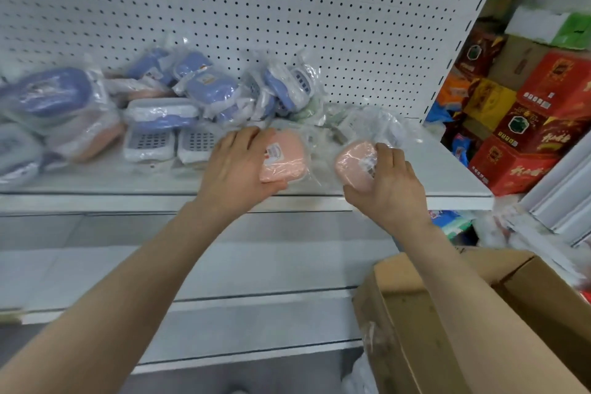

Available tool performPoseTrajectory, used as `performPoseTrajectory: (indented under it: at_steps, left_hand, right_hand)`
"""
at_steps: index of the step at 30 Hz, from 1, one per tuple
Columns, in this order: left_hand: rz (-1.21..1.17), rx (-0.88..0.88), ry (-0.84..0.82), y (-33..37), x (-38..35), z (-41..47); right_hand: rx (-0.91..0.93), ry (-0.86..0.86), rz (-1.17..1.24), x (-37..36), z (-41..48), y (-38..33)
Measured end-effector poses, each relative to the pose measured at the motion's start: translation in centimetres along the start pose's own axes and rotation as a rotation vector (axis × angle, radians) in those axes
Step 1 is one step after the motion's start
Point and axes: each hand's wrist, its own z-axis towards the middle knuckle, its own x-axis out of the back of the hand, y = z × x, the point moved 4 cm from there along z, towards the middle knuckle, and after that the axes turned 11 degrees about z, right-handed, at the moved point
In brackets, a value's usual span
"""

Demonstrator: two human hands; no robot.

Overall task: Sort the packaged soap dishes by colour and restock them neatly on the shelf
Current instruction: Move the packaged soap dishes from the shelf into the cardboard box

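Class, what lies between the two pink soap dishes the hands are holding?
Only their clear wrapping over the white shelf, in the head view.

The left hand (236, 166) and right hand (388, 182) are bare, the fingers (233, 141) slim and plain. Back from the fingers, both wrists are uncovered. The left forearm (128, 281) and right forearm (473, 281) run bare to the lower frame edge. Nails are too blurred to describe.

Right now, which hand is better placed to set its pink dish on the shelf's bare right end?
Likely the right hand: it grips its pink dish beside the bare shelf end; the left hand, holding the other dish, sits nearer the blue pile.
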Motion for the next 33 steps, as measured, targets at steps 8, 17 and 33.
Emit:
performPoseTrajectory:
  at_steps: [8,17,33]
  left_hand:
    - [0.018,0.206,-0.109,-2.6,2.6,-14.9]
    - [0.053,0.438,-0.252,-10.4,3.9,-29.7]
    - [0.194,0.876,-0.413,-37.6,14.8,-56.3]
  right_hand:
    - [0.036,-0.159,0.144,-2.4,-9.7,-6.0]
    - [0.073,-0.423,0.287,-9.2,-18.0,-17.8]
    - [0.267,-0.769,0.440,-23.8,-31.1,-53.2]
